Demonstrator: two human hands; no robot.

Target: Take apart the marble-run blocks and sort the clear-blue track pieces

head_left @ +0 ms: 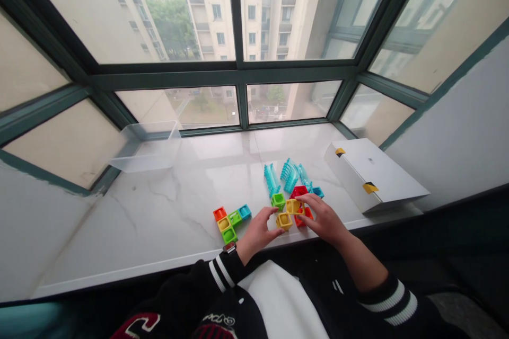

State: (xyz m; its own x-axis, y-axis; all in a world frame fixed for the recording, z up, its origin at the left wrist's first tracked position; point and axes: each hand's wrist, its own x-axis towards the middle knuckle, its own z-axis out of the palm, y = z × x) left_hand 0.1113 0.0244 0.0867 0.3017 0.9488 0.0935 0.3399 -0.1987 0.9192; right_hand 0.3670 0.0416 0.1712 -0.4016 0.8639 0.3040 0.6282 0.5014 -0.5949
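My right hand (pixel 326 221) has its fingers closed around a yellow cube block (pixel 295 207) with round openings. Thumb and forefinger of my left hand (pixel 257 232) pinch a second yellow cube block (pixel 283 221), just below and left of the first. Close behind them sits a green cube block (pixel 278 201). Red blocks (pixel 299 192) lie beside and partly under my right hand, which hides some of them. To the left of my left hand, several cube blocks in orange, yellow, green and blue form a joined piece (pixel 229 225).
Clear turquoise track pieces (pixel 272 179) lie behind the blocks, with a blue block (pixel 318 192) at their right. A white box (pixel 374 172) with black-and-yellow tabs stands at the right. A clear plastic bin (pixel 149 161) sits back left, by the windows. The sill's front edge (pixel 131 271) runs before me.
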